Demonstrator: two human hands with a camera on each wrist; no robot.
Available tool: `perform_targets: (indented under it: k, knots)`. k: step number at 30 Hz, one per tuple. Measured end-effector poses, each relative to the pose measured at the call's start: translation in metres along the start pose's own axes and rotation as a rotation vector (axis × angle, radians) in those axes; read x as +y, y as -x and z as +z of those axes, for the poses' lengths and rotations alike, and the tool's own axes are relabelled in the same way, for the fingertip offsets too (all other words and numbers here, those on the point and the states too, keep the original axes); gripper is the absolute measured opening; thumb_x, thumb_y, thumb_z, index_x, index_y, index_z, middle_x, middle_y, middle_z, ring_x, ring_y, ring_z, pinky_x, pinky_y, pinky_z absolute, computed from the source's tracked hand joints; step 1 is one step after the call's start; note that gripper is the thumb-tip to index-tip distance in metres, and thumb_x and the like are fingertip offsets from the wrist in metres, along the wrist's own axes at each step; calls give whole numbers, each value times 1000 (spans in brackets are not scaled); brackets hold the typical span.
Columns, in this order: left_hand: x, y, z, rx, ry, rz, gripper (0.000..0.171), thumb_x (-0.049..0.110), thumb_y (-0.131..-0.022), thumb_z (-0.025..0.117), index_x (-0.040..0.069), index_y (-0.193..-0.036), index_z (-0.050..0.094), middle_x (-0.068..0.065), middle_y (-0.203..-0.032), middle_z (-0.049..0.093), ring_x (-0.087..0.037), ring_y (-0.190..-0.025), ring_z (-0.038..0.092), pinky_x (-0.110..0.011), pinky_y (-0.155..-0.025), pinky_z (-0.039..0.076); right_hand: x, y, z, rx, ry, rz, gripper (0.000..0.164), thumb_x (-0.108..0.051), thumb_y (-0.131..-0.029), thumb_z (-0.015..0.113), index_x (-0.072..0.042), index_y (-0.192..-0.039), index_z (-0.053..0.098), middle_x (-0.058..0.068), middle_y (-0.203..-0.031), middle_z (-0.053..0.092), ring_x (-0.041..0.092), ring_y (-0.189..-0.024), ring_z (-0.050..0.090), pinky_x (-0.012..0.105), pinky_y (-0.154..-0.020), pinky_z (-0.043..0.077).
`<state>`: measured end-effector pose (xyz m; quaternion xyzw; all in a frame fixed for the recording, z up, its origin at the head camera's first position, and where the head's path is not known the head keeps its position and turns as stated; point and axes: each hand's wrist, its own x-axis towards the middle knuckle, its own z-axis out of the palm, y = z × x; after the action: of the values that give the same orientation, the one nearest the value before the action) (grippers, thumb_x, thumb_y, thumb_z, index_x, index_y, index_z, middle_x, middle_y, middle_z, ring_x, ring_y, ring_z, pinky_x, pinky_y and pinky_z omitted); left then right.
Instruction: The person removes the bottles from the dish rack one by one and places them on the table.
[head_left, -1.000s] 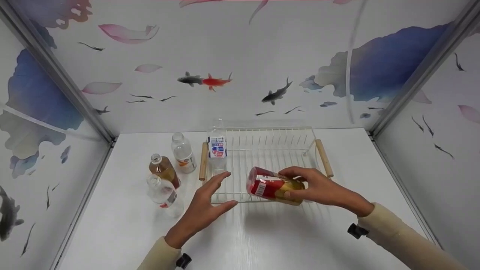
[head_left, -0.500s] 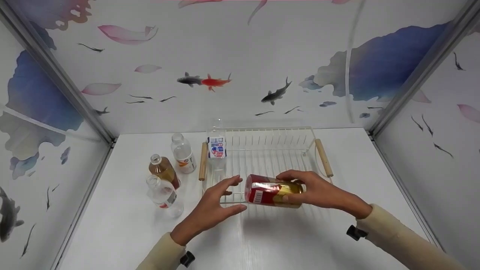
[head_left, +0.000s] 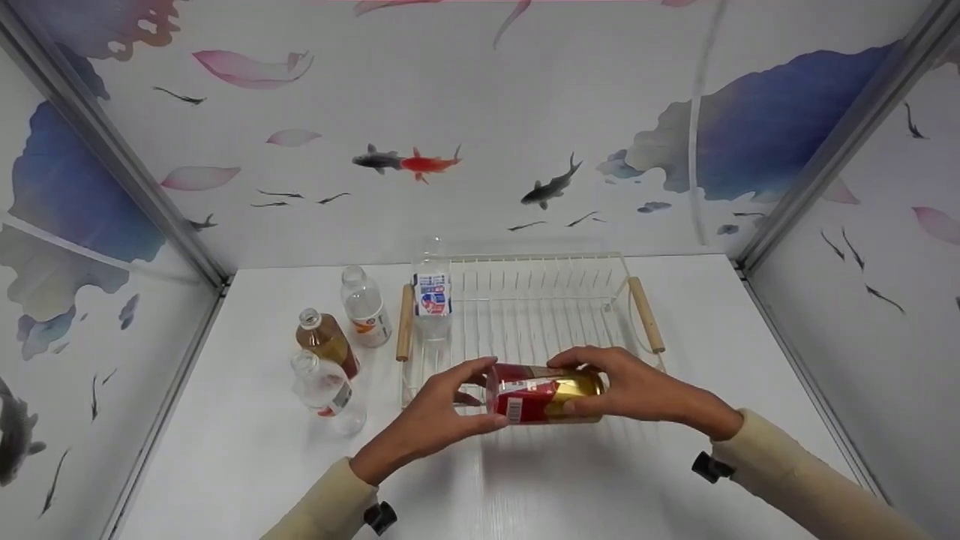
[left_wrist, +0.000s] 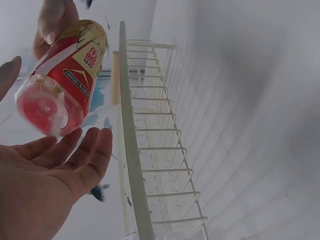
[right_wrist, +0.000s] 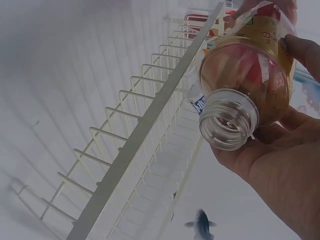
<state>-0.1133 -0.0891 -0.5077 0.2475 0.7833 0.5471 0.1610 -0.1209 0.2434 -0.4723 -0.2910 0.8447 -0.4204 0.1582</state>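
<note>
A capless plastic bottle (head_left: 541,395) with a red and gold label is held sideways over the front edge of a white wire rack. My right hand (head_left: 637,388) grips its gold, neck end; the open mouth of the bottle (right_wrist: 230,120) faces the right wrist camera. At the red base is my left hand (head_left: 442,405), thumb and fingers spread to either side. In the left wrist view, the left hand's fingers (left_wrist: 90,150) lie nearly straight just under the bottle base, with the thumb apart from it.
The wire rack (head_left: 536,257) has wooden handles (head_left: 646,315) at both ends. A clear bottle with a blue and white label (head_left: 433,296) lies at its left end. Left of the rack stand two clear bottles (head_left: 366,309) and an amber bottle (head_left: 328,341). Patterned walls enclose the table.
My left hand has moved right to the bottle's base. The right hand has lowered slightly, bringing the bottle nearly level and a little closer to me.
</note>
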Motion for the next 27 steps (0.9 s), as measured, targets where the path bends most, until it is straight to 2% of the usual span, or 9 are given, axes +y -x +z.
perform_targets:
  k: [2, 9, 16, 24, 27]
  knots:
    - [1, -2, 1, -11, 0, -9, 83, 44, -95, 88, 11, -163, 51, -3, -145, 66, -22, -130, 63, -45, -107, 60, -1, 0, 0, -8, 0, 4, 51, -30, -98, 86, -21, -145, 68, -4, -140, 70, 25, -122, 64, 37, -102, 59]
    - [3, -7, 7, -48, -15, -7, 80, 44, -94, 87, 12, -159, 54, -3, -144, 66, -21, -126, 63, -53, -107, 60, -3, 1, 1, -23, -3, 12, 51, -33, -97, 86, -25, -145, 69, -5, -139, 70, 28, -122, 63, 35, -98, 60]
    - [7, -10, 13, -90, -67, -21, 75, 45, -93, 88, 17, -155, 57, 3, -143, 65, -18, -125, 61, -35, -104, 60, -7, 2, 3, -22, 38, -22, 53, -31, -94, 89, -24, -143, 70, -5, -137, 70, 24, -119, 63, 34, -94, 62]
    - [9, -13, 18, -128, -106, -36, 70, 44, -91, 89, 21, -150, 58, 5, -139, 64, -16, -123, 61, -33, -102, 61, -13, 5, 7, -27, 95, -16, 55, -34, -94, 90, -22, -142, 66, -4, -136, 66, 22, -121, 61, 32, -96, 62]
    - [10, -15, 21, -140, -115, -44, 68, 44, -91, 90, 21, -148, 59, 5, -137, 64, -16, -120, 62, -32, -97, 63, -15, 5, 9, -32, 111, -31, 54, -33, -93, 91, -22, -140, 66, -5, -133, 66, 21, -119, 61, 33, -95, 62]
